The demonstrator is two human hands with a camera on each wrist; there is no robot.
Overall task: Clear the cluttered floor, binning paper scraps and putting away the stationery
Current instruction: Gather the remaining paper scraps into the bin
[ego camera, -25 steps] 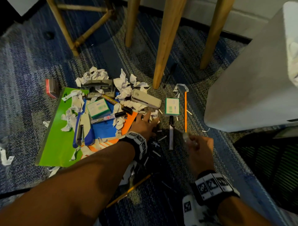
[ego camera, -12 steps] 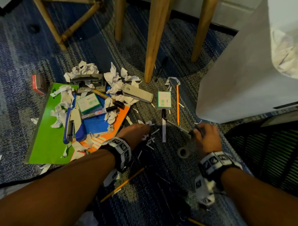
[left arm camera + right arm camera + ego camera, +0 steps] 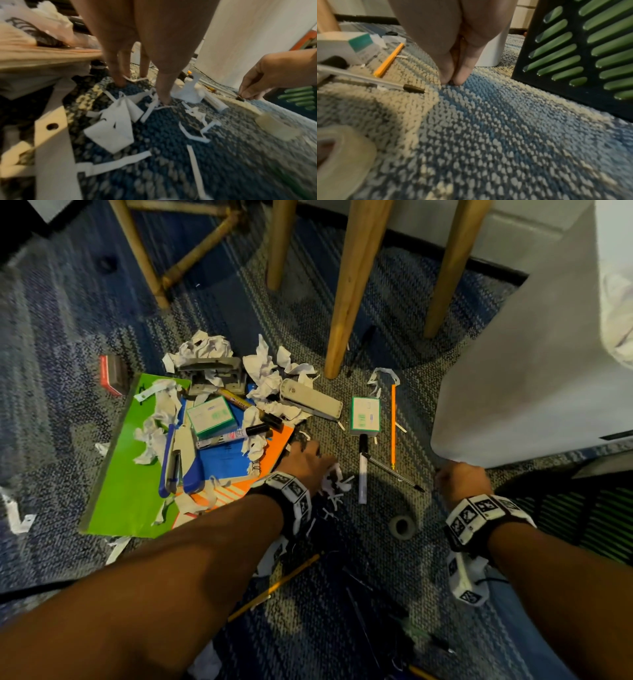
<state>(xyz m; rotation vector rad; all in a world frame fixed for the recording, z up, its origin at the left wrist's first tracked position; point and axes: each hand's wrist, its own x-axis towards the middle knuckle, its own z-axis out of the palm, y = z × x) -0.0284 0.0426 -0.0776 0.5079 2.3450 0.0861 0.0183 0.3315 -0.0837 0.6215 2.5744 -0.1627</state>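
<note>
1. Left hand [image 3: 306, 461] at frame centre presses spread, straight fingers [image 3: 163, 93] onto paper scraps [image 3: 116, 125] on the carpet.
2. Right hand [image 3: 462, 482], centre right, pinches something tiny and dark off the carpet, just beside a pen [image 3: 394, 472].

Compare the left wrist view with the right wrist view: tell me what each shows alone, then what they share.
Left wrist only: the left hand with fingertips down among white paper scraps.
Right wrist only: the right hand's fingertips pinched together at the carpet, and a green slatted crate.
Both: the tape roll, the slim pen, the orange pencil and the white bin.
</note>
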